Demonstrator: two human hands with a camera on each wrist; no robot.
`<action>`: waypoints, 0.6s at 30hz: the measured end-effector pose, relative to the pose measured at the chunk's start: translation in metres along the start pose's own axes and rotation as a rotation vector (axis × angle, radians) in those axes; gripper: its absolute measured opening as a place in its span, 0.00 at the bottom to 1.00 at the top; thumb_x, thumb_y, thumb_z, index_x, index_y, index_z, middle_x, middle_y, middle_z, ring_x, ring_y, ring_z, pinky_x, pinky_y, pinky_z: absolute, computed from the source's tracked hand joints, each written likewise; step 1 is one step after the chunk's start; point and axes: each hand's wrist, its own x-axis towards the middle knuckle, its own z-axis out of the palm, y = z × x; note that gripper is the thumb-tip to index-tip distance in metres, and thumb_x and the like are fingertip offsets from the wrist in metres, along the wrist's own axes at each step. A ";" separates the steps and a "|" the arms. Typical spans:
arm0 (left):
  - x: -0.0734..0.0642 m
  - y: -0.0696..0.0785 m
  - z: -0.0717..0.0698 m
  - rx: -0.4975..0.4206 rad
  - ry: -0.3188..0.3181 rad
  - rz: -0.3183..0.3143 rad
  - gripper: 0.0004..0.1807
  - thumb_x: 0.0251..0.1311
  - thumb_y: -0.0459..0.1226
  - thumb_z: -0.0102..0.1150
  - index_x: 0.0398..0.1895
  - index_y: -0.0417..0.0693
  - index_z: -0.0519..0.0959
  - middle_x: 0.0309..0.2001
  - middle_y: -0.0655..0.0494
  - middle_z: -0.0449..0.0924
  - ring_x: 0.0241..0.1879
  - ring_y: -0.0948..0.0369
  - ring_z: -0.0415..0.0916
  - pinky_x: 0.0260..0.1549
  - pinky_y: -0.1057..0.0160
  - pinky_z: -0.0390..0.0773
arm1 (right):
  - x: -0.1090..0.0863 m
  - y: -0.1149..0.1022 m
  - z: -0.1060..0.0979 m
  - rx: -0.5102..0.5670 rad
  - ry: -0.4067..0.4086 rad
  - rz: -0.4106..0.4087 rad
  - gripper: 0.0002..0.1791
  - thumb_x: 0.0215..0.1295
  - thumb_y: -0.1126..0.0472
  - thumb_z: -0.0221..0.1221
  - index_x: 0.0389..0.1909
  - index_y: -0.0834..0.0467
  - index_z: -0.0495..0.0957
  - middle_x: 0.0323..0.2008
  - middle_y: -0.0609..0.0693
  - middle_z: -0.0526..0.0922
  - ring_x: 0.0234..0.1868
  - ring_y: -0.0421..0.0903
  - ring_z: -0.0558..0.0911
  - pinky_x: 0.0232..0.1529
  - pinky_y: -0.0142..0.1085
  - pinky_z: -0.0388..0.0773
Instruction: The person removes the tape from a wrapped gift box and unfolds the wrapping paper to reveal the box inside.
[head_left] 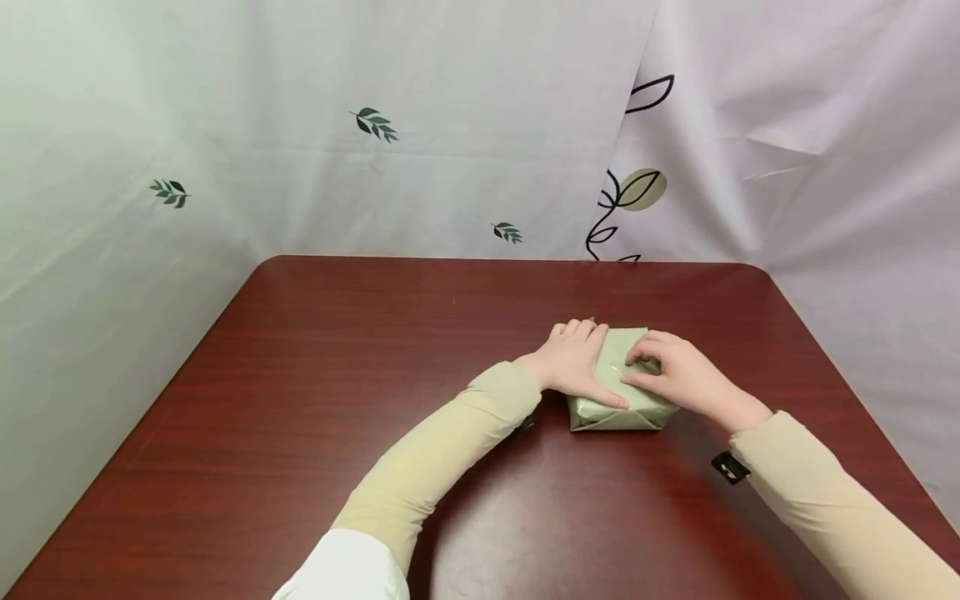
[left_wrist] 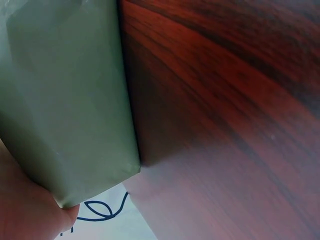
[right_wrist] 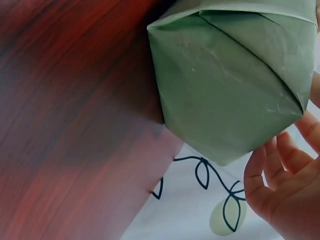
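A small box wrapped in pale green paper sits on the table, its folded paper end toward me. My left hand holds the box's left side from above, thumb stretched across the top toward the near edge. In the left wrist view a fingertip bends at the box's far corner. Over the top's right part is my right hand, fingers loosely bent and thumb apart from them. A shiny spot shows on the paper beside those fingertips. The right wrist view shows the folded end flap and the right hand's fingers at the box edge.
The dark red wooden table has rounded far corners. White curtains with leaf prints hang behind it and at both sides. A small black device is on my right wrist.
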 end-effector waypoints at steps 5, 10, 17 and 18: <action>0.000 0.000 0.000 -0.001 0.004 0.004 0.64 0.36 0.77 0.52 0.71 0.45 0.53 0.66 0.49 0.59 0.64 0.56 0.58 0.57 0.58 0.60 | 0.004 -0.004 0.003 -0.001 -0.001 0.069 0.10 0.45 0.60 0.72 0.24 0.54 0.79 0.26 0.43 0.76 0.28 0.40 0.71 0.32 0.35 0.68; 0.000 0.000 0.000 -0.018 0.000 0.008 0.64 0.37 0.77 0.52 0.72 0.45 0.53 0.68 0.48 0.58 0.65 0.56 0.56 0.59 0.57 0.60 | 0.006 -0.006 0.006 -0.014 -0.006 0.122 0.08 0.49 0.63 0.70 0.23 0.55 0.78 0.25 0.45 0.77 0.28 0.41 0.72 0.32 0.37 0.69; -0.001 -0.001 -0.001 -0.017 0.003 0.008 0.63 0.38 0.77 0.52 0.71 0.45 0.53 0.67 0.49 0.59 0.64 0.56 0.57 0.58 0.57 0.60 | 0.009 -0.008 0.007 -0.028 -0.026 0.152 0.04 0.52 0.66 0.65 0.24 0.56 0.80 0.27 0.47 0.78 0.31 0.45 0.75 0.37 0.42 0.72; -0.001 -0.001 -0.001 -0.015 0.000 0.007 0.63 0.38 0.77 0.52 0.72 0.45 0.53 0.67 0.49 0.59 0.64 0.56 0.57 0.58 0.58 0.60 | 0.009 -0.010 0.007 -0.030 -0.034 0.159 0.03 0.52 0.66 0.65 0.24 0.57 0.80 0.27 0.48 0.78 0.32 0.45 0.75 0.38 0.43 0.72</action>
